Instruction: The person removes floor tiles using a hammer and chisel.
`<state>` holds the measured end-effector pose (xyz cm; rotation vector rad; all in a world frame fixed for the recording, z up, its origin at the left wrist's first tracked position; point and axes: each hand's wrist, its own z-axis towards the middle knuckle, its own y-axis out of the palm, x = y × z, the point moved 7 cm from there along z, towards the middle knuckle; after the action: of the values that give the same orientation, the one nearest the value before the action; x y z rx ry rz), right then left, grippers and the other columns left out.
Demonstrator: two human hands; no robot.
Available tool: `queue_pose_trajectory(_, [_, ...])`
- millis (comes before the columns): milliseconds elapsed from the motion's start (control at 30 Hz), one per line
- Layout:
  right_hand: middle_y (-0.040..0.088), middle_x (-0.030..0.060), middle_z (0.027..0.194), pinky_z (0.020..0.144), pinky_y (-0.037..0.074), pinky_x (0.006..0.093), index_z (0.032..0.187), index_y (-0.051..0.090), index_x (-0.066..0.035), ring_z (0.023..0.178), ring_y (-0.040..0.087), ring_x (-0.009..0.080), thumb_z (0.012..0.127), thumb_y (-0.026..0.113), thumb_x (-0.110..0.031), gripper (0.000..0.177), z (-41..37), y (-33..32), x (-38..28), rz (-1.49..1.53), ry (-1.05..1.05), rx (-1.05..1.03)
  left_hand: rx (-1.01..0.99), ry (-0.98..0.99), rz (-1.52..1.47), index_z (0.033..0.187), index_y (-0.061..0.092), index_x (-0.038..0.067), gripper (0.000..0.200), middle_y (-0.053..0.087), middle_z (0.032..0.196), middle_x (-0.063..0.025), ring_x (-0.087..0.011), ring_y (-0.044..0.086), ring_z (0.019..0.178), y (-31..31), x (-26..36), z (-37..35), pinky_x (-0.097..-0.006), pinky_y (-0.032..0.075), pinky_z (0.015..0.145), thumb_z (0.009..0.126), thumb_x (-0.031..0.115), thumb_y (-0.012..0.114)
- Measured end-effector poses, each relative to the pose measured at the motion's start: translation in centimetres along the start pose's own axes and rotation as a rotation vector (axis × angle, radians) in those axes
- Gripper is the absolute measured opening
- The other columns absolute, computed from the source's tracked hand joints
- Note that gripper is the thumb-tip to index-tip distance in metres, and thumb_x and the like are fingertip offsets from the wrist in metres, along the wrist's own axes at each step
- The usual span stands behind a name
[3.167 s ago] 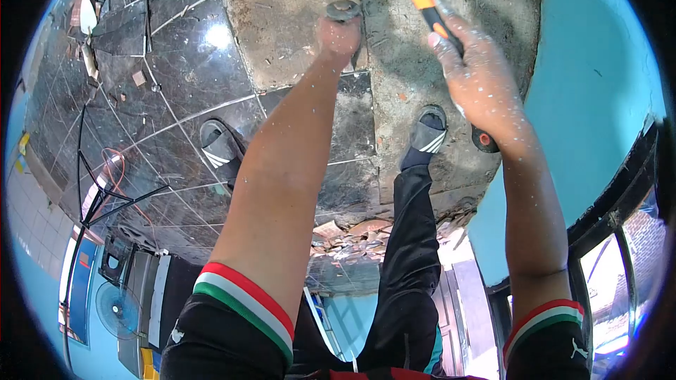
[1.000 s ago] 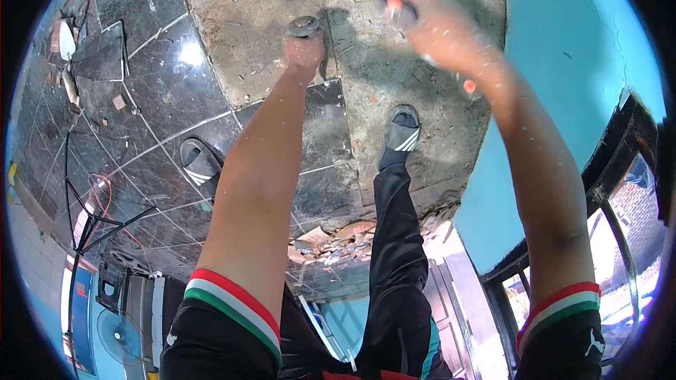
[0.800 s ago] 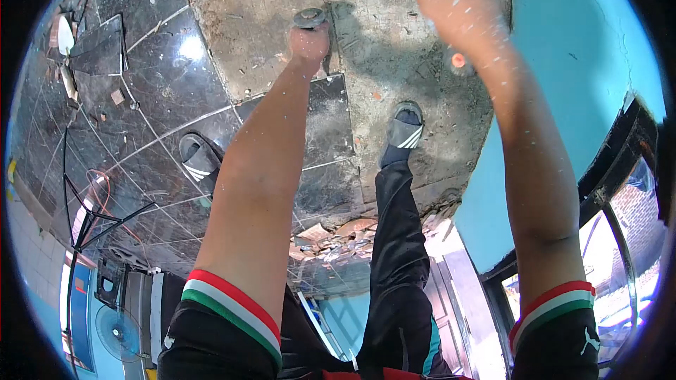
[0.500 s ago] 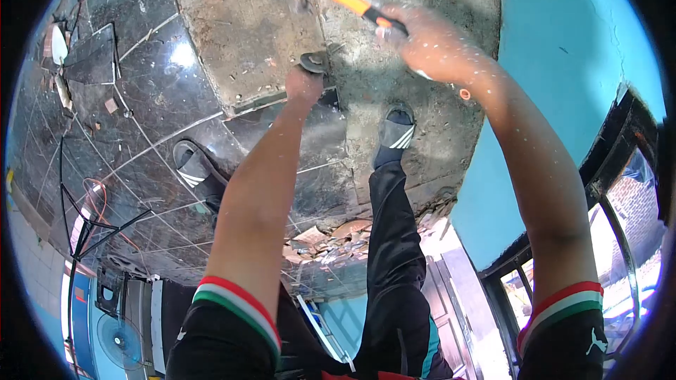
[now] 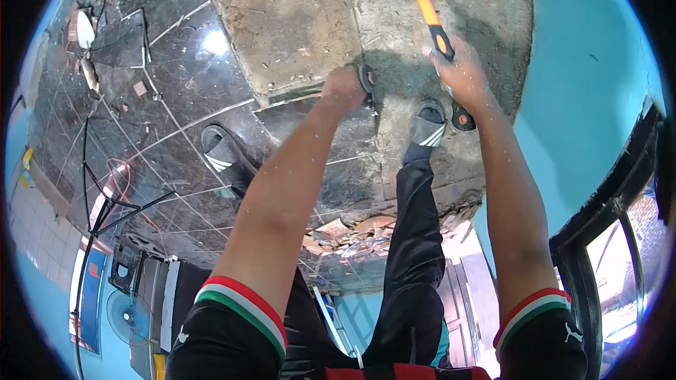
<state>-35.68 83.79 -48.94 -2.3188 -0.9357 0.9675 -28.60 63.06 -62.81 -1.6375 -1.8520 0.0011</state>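
Observation:
My left hand (image 5: 343, 89) is wrapped round a tool with a round dark guard (image 5: 366, 79), apparently a chisel. Its blade is hidden from view. It is at the edge of a dark floor tile (image 5: 310, 130), where glossy tiling borders bare concrete (image 5: 289, 35). To its right, above the concrete, my right hand (image 5: 463, 74) grips a hammer (image 5: 424, 3) by the black end of its orange handle. The hammer's head is blurred near the top of the view, apart from the chisel.
My sandalled feet (image 5: 426, 127) (image 5: 220, 144) stand either side of the dark tile. A black round object with an orange centre (image 5: 463, 119) lies by the right foot. Broken tile pieces (image 5: 352, 236) are heaped behind. A blue wall (image 5: 591, 84) rises at right; a black tripod (image 5: 105, 204) stands left.
The view has shifted. My right hand has drawn nearer my body and the hammer has swung more upright. The guard at my left hand has turned from face-on to nearly edge-on.

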Motion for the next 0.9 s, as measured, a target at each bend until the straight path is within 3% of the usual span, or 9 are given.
queue_pose_trajectory(133, [0.05, 0.0006, 0.068, 0.06, 0.042, 0.035, 0.091, 0.055, -0.001, 0.062, 0.05, 0.0137, 0.081, 0.08, -0.032, 0.041, 1.6, 2.5, 6.1, 0.062, -0.001, -0.061, 0.097, 0.076, 0.019, 0.087, 0.073, 0.007, 0.032, 0.071, 0.088, -0.0196, -0.0366, 0.069, 0.088, 0.3, 0.7, -2.4, -0.0454, 0.055, 0.079, 0.088, 0.036, 0.058])
queue_pose_trajectory(233, [0.063, 0.0126, 0.077, 0.07, 0.047, 0.04, 0.097, 0.062, 0.0, 0.075, 0.062, 0.0301, 0.082, 0.075, -0.032, 0.038, 1.7, 4.7, 10.8, 0.066, 0.098, -0.141, 0.103, 0.063, 0.037, 0.088, 0.073, 0.008, 0.03, 0.071, 0.086, -0.0186, -0.0376, 0.069, 0.086, 0.5, 1.4, -4.8, -0.0468, 0.054, 0.078, 0.085, 0.036, 0.062])
queue_pose_trajectory(333, [0.064, 0.016, 0.097, 0.081, 0.049, 0.041, 0.113, 0.062, 0.0, 0.092, 0.064, 0.0324, 0.083, 0.072, -0.025, 0.04, 0.3, 6.0, 11.6, 0.002, 0.088, 0.064, 0.117, 0.063, 0.049, 0.089, 0.072, 0.009, 0.03, 0.07, 0.089, -0.0161, -0.0358, 0.067, 0.093, -0.3, 3.1, -8.5, -0.0456, 0.051, 0.084, 0.086, 0.037, 0.063])
queue_pose_trajectory(433, [0.055, 0.0199, 0.125, 0.095, 0.047, 0.0442, 0.13, 0.056, -0.002, 0.116, 0.057, 0.0357, 0.083, 0.068, -0.017, 0.05, -3.5, 6.1, 9.1, -0.647, -0.023, 0.503, 0.231, 0.103, 0.004, 0.09, 0.073, 0.011, 0.026, 0.07, 0.091, -0.0127, -0.0303, 0.064, 0.099, -0.2, 4.2, -11.3, -0.0433, 0.046, 0.09, 0.084, 0.035, 0.065])
queue_pose_trajectory(467, [0.042, 0.0201, 0.141, 0.103, 0.044, 0.0476, 0.136, 0.052, -0.005, 0.129, 0.046, 0.0377, 0.081, 0.067, -0.013, 0.057, -4.8, 6.6, 8.4, -0.678, 0.031, 0.477, 0.279, 0.12, -0.018, 0.091, 0.073, 0.012, 0.025, 0.07, 0.092, -0.0115, -0.028, 0.063, 0.101, 0.0, 4.4, -12.1, -0.0424, 0.044, 0.092, 0.083, 0.034, 0.066])
queue_pose_trajectory(600, [0.051, 0.0225, 0.133, 0.098, 0.047, 0.0452, 0.133, 0.055, -0.007, 0.122, 0.053, 0.0389, 0.077, 0.066, -0.009, 0.057, -8.7, 17.4, 11.3, -0.235, -0.177, -0.281, 0.27, 0.125, -0.119, 0.095, 0.072, 0.012, 0.022, 0.069, 0.095, -0.0125, -0.0321, 0.061, 0.103, 1.2, 4.6, -14.2, -0.0451, 0.042, 0.095, 0.082, 0.029, 0.067])
queue_pose_trajectory(667, [0.059, 0.0237, 0.123, 0.096, 0.049, 0.0459, 0.126, 0.059, -0.007, 0.115, 0.058, 0.0414, 0.077, 0.066, -0.009, 0.05, -12.2, 20.4, 8.9, -0.034, -0.305, -0.488, 0.271, 0.154, -0.089, 0.098, 0.072, 0.013, 0.023, 0.069, 0.096, -0.0125, -0.0325, 0.061, 0.102, 1.7, 4.7, -14.9, -0.0447, 0.043, 0.095, 0.081, 0.028, 0.067])
queue_pose_trajectory(833, [0.068, 0.0242, 0.105, 0.091, 0.05, 0.0482, 0.114, 0.067, -0.007, 0.104, 0.064, 0.0409, 0.081, 0.071, -0.027, 0.039, -13.9, 22.8, 9.3, 0.33, -0.309, -0.388, 0.348, 0.37, -0.364, 0.104, 0.071, 0.014, 0.035, 0.067, 0.104, -0.0117, -0.0341, 0.06, 0.105, -1.2, 4.0, -19.0, -0.0478, 0.044, 0.095, 0.073, 0.029, 0.072])
queue_pose_trajectory(900, [0.069, 0.0255, 0.1, 0.088, 0.05, 0.049, 0.108, 0.069, -0.004, 0.1, 0.065, 0.0403, 0.082, 0.071, -0.039, 0.044, -13.9, 23.8, 10.4, 0.134, -0.219, -0.388, 0.462, 0.457, -0.455, 0.101, 0.071, 0.013, 0.036, 0.067, 0.102, -0.011, -0.0343, 0.06, 0.105, -3.9, 3.9, -23.2, -0.0491, 0.046, 0.092, 0.07, 0.03, 0.075])
